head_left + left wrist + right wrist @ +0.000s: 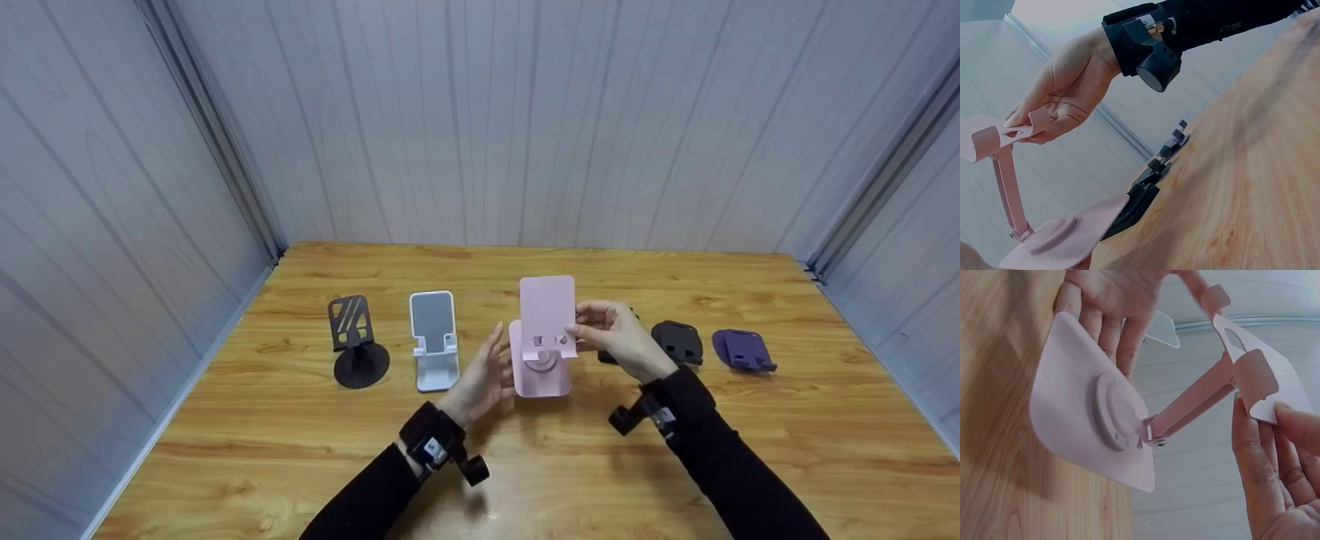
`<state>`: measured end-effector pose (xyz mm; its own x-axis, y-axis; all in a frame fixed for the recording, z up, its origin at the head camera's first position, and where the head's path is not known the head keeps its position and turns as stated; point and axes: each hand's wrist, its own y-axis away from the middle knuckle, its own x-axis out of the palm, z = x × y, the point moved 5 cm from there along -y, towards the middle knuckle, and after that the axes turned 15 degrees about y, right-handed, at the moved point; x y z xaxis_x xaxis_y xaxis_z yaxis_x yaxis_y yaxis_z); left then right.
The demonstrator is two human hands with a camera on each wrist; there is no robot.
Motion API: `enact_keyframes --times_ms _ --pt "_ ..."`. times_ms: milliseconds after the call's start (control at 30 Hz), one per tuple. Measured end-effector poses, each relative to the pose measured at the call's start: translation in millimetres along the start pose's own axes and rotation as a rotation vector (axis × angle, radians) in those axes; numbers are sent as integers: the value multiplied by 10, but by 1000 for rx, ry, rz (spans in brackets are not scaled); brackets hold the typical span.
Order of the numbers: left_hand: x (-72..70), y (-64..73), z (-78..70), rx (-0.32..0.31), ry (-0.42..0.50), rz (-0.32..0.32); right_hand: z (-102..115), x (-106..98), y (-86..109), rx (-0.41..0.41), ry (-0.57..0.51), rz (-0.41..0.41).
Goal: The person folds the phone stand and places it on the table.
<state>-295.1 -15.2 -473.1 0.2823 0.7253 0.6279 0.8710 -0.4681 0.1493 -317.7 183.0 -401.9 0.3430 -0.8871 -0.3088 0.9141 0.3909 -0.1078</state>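
We've the pink stand up over the wood-grain table, base tilted: smooth matte plates, rounded corners, hooked lips, slim hinged arm w/ screws. R hand pinches the upper plate's edge; L hand supports the base w/ fairly straight fingers behind, thumb clear. Further out: white stand w/ grey pad, dark round-based stand, folded purple stand. Faint R sleeve mark's too blurred to read.

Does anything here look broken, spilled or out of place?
Nothing stands out. The pink stand, pinched by the right hand, shows no visible damage; the white stand is upright on the table, and no spill shows.
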Motion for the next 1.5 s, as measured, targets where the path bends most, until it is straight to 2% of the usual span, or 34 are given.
enact_keyframes --times_ms 133,233,500,700,833,900,1000,1233,1500 --pt "-10 20 13 5 -48 17 10 34 1 7 28 -23" --pt "-12 37 22 11 -73 3 31 65 -3 -2 68 -33" --pt "-33 65 50 -59 -73 -212 93 175 15 -45 161 28" --pt "-7 34 50 -32 -83 -249 119 222 29 -64 169 52" --pt "33 7 19 55 -81 -236 81 208 17 -38 102 79" --pt "59 -5 -15 111 -99 -223 48 206 13 -13 48 95" --pt "81 -11 -49 163 -139 -218 -10 212 20 33 -33 126" --pt "90 -19 -47 209 -166 -210 -124 241 43 138 -150 202" --pt "139 -12 -59 249 -204 -179 -179 242 48 181 -257 279"
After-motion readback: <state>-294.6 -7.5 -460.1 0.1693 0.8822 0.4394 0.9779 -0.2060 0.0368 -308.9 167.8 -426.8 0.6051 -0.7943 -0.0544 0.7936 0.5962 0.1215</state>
